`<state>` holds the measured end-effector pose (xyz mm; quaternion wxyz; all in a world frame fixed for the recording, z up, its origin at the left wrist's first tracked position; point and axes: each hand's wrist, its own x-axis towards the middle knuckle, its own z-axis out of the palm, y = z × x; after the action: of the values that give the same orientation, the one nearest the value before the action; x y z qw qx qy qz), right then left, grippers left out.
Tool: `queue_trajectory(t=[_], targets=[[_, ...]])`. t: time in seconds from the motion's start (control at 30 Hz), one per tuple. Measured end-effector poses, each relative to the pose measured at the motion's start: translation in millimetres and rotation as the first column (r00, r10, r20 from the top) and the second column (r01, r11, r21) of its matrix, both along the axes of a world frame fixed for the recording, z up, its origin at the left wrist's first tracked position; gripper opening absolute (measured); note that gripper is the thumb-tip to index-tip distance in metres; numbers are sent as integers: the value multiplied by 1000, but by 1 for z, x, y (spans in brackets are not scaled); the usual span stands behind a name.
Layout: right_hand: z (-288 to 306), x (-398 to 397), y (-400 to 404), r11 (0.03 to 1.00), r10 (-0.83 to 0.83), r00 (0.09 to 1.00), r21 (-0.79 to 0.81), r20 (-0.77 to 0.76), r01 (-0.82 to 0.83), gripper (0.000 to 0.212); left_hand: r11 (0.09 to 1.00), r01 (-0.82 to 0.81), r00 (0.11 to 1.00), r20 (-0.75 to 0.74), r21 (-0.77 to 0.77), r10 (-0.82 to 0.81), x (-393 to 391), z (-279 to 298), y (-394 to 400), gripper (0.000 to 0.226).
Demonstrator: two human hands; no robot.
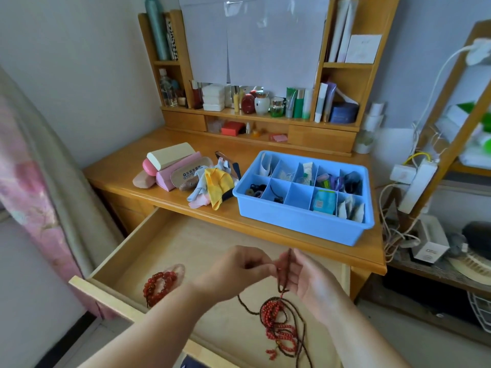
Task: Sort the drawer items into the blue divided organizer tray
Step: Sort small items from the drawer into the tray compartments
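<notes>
Wooden drawer (164, 243) open | left hand (233, 272), right hand (305, 277) both pinch dark beaded strand (281, 282) | blue plastic tray (300, 221)

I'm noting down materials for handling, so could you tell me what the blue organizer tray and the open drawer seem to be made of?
The blue organizer tray looks like moulded plastic: uniform colour, rounded rim, slight sheen. The open drawer looks like light wood or veneered board, with faint grain and a matte finish.
</notes>
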<state>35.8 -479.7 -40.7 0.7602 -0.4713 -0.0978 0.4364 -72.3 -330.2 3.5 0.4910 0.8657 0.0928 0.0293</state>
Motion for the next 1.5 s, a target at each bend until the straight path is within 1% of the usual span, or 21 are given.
queue_trajectory(t=[0.1, 0.17, 0.2, 0.23, 0.3, 0.37, 0.43, 0.5, 0.67, 0.73, 0.8, 0.83, 0.87, 0.93, 1.0, 1.1, 1.17, 1.27, 1.33, 1.4, 1.5], targets=[[6, -9, -1, 987, 156, 986, -35, 62, -154, 24, 993, -112, 993, 32, -43, 113, 15, -5, -6, 23], [7, -9, -6, 991, 129, 991, -21, -37, -129, 17, 959, -272, 962, -40, -73, 270, 19, -13, 4, 31], [6, -8, -10, 996, 84, 988, 0, -131, -85, 17, 915, -366, 930, -93, -170, 355, 18, -18, 12, 33], [5, -5, -14, 999, 31, 973, 19, -227, -27, 19, 826, -460, 888, -150, -325, 435, 14, -23, 20, 33], [3, 2, -24, 995, -68, 937, 39, -342, 86, 19, 516, -558, 805, -273, -650, 527, 0, -36, 36, 31], [0, 8, -31, 990, -111, 924, 41, -365, 136, 23, 236, -535, 769, -351, -811, 534, -14, -48, 45, 32], [-4, 10, -33, 988, -114, 918, 56, -380, 146, 28, 87, -454, 770, -341, -887, 540, -22, -59, 46, 28], [-6, 8, -31, 986, -92, 920, 92, -380, 137, 30, 39, -378, 781, -295, -925, 551, -24, -63, 39, 17], [-9, 2, -22, 979, -21, 937, 183, -349, 90, 28, 121, -341, 782, -210, -932, 588, -12, -59, 21, 6], [-7, 2, -20, 968, -16, 929, 226, -370, 106, 34, 306, -450, 784, -206, -839, 586, -8, -57, 16, 8], [-4, 2, -18, 962, 18, 939, 263, -343, 78, 38, 678, -519, 833, -132, -520, 537, -6, -52, 8, 9], [-2, 1, -17, 966, 45, 954, 255, -297, 34, 39, 845, -456, 887, -65, -279, 457, -6, -50, 2, 10], [1, 0, -16, 976, 72, 971, 218, -228, -21, 40, 942, -333, 943, -10, -37, 333, -4, -46, -6, 11], [5, -4, -15, 990, 133, 990, 50, -41, -131, 44, 918, -114, 993, 18, 380, 115, -2, -40, -21, 14], [9, -6, -14, 978, 184, 979, -114, 88, -174, 49, 829, -83, 997, 39, 553, 73, 0, -35, -27, 15], [12, -4, -17, 977, 189, 979, -120, 82, -179, 52, 880, -116, 993, 22, 460, 119, 0, -29, -23, 11], [13, -4, -18, 984, 167, 986, -70, 22, -165, 50, 909, -46, 998, -16, 413, 57, 0, -28, -23, 9], [13, -11, -18, 957, 250, 968, -157, 27, -243, 42, 930, -5, 999, 33, 369, -7, 0, -26, -27, 9], [11, -15, -18, 917, 359, 933, -195, 25, -347, 33, 946, -100, 994, 82, 308, 79, 5, -26, -23, 4], [8, -15, -20, 897, 404, 915, -200, 7, -394, 20, 969, -197, 980, 37, 147, 194, 7, -29, -13, 15], [3, -7, -25, 943, 331, 936, 0, -118, -334, 15, 909, -398, 915, -132, -125, 382, 4, -39, 8, 12]])
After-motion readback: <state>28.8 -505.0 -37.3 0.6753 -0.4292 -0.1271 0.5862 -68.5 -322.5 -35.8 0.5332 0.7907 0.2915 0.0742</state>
